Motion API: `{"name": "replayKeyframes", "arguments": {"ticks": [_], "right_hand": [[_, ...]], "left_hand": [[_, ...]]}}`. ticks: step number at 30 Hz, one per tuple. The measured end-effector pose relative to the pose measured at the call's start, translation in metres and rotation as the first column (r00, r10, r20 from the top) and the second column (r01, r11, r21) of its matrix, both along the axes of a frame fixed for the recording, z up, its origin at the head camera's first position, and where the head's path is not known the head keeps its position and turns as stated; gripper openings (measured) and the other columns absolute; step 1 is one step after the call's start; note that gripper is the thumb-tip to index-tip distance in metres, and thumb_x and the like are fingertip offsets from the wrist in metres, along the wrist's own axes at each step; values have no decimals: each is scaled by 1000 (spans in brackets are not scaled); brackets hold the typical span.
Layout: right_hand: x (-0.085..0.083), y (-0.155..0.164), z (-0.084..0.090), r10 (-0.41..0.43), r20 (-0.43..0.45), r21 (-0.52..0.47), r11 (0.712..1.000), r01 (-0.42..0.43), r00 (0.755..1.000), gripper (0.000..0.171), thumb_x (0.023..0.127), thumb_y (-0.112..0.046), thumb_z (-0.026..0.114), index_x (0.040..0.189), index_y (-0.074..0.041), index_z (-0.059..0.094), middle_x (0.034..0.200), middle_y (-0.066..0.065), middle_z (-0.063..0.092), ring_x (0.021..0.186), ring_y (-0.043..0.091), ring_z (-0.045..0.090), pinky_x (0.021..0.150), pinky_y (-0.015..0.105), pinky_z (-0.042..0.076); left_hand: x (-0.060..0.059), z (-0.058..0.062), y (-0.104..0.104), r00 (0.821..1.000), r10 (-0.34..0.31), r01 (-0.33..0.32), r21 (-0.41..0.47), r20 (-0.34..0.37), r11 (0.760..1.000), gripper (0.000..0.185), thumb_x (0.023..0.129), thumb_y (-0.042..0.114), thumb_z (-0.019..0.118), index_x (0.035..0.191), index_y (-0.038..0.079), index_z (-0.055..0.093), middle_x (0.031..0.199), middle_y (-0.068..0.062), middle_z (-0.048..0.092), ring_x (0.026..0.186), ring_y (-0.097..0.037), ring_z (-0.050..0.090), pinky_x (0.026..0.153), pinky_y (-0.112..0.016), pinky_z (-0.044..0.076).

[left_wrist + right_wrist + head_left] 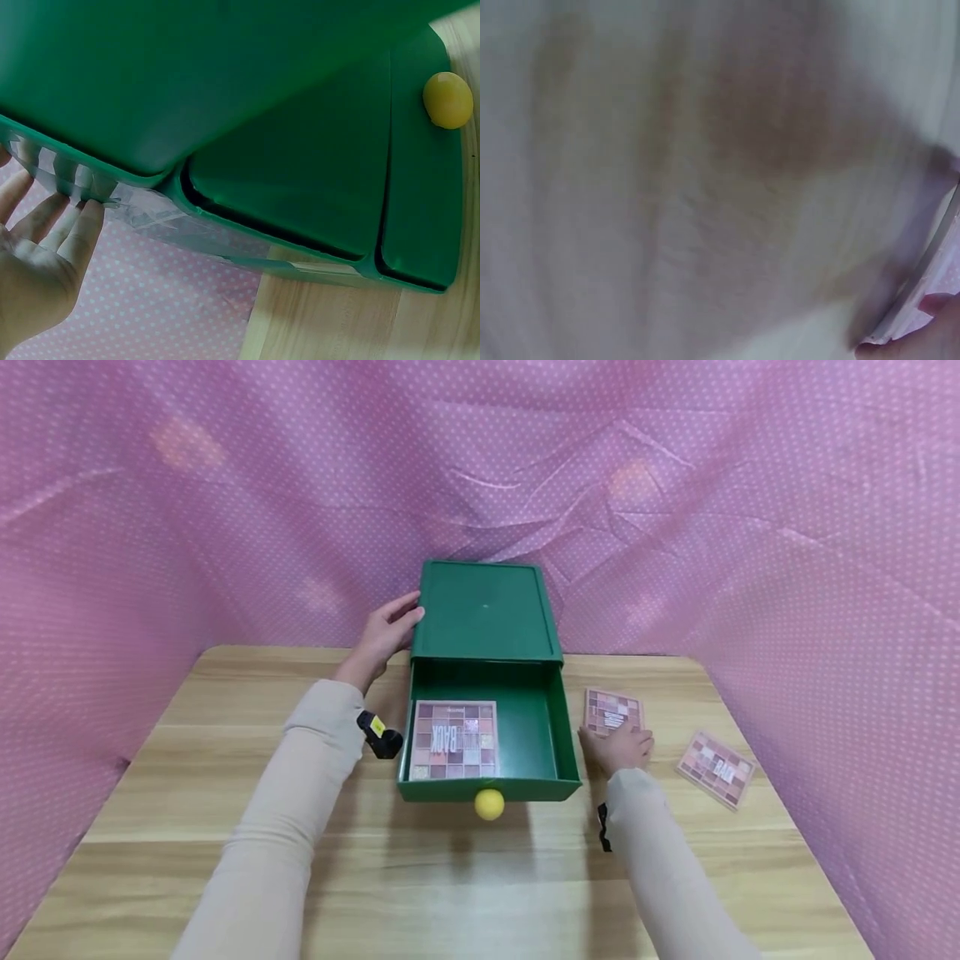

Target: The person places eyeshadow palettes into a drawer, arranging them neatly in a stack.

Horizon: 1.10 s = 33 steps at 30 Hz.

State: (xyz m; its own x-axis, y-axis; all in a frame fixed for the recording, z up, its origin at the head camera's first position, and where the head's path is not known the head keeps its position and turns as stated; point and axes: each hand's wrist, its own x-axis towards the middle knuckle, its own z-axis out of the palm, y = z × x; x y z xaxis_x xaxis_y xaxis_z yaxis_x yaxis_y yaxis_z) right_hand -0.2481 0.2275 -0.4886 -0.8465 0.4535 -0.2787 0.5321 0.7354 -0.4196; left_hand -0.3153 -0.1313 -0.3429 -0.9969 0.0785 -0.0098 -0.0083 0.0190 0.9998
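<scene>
Palette [612, 711] lies on the bench [225, 827] just right of the open green drawer [525, 727]; right hand [621, 748] rests on it, grip unclear. Left hand [384, 631], fingers straight, touches the cabinet [486, 610].

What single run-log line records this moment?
left hand: steadies green box | drawer: open, one palette inside | right hand: on second palette | third palette: on table

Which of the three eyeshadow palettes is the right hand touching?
The middle palette, on the table just right of the green drawer; the right hand rests on its near edge.
</scene>
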Motion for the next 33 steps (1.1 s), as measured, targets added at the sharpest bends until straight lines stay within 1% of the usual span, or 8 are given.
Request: {"name": "replayKeyframes", "arguments": {"ticks": [4, 8, 13, 21, 23, 28, 30, 33], "right_hand": [[6, -2, 0, -18, -29, -8, 1000, 18, 999, 103, 72, -63, 49, 136, 4, 3, 131, 38, -5, 119, 50, -1, 95, 57, 8], [9, -5, 0, -42, -26, -30, 999, 41, 999, 100, 74, -57, 51, 137, 0, -1, 131, 38, -11, 118, 50, -5, 95, 58, 6], [11, -5, -3, -65, -20, -55, 996, 64, 998, 102, 71, -52, 54, 136, 0, -4, 130, 38, -14, 118, 51, -7, 95, 58, 6], [14, -9, -5, -61, -40, -15, 998, 61, 997, 101, 69, -53, 55, 135, 4, 5, 128, 41, -6, 116, 53, -1, 96, 57, 7], [14, -10, -4, -63, -40, -3, 998, 63, 997, 101, 68, -53, 56, 135, 5, 6, 127, 41, -1, 115, 53, 5, 95, 57, 11], [18, -9, -5, -76, -64, 8, 997, 77, 995, 100, 64, -53, 61, 131, 7, 17, 115, 36, 20, 102, 44, 23, 88, 53, 30], [21, -8, -6, -81, -80, 7, 997, 82, 993, 99, 62, -53, 63, 129, 7, 22, 110, 33, 24, 98, 41, 26, 83, 51, 35], [23, -6, -6, -86, -105, 2, 996, 87, 991, 99, 61, -53, 64, 129, 7, 23, 108, 31, 26, 96, 38, 28, 81, 49, 36]], "left_hand": [[0, -1, 0, 1000, -3, 3, 8, -2, 1000, 46, 87, 25, 52, 130, 16, 41, 129, -6, 39, 101, -21, 50, 75, -27, 47], [1, 0, 0, 1000, 3, -3, 6, 11, 1000, 45, 87, 26, 53, 130, 17, 41, 130, -5, 39, 101, -21, 51, 76, -29, 47], [2, 1, 2, 1000, 13, -13, -2, 18, 1000, 45, 87, 26, 52, 130, 18, 41, 130, -6, 39, 101, -21, 51, 79, -31, 45], [3, 1, 1, 1000, 20, -20, 1, 12, 1000, 44, 87, 26, 52, 129, 18, 42, 128, -6, 40, 98, -20, 52, 76, -28, 47], [4, 1, 1, 1000, 23, -23, 4, 10, 1000, 44, 87, 26, 52, 129, 18, 42, 128, -6, 40, 97, -20, 52, 75, -27, 47], [5, 2, 1, 1000, 23, -23, 6, 10, 1000, 44, 87, 26, 52, 129, 18, 42, 128, -5, 40, 97, -20, 52, 75, -28, 47], [5, 2, 1, 1000, 19, -19, 6, 15, 1000, 45, 87, 26, 52, 130, 18, 42, 129, -5, 40, 98, -20, 52, 77, -30, 46], [5, 2, 2, 1000, 14, -14, -1, 23, 1000, 45, 86, 27, 53, 130, 19, 42, 129, -4, 39, 99, -20, 51, 79, -32, 45]]}}
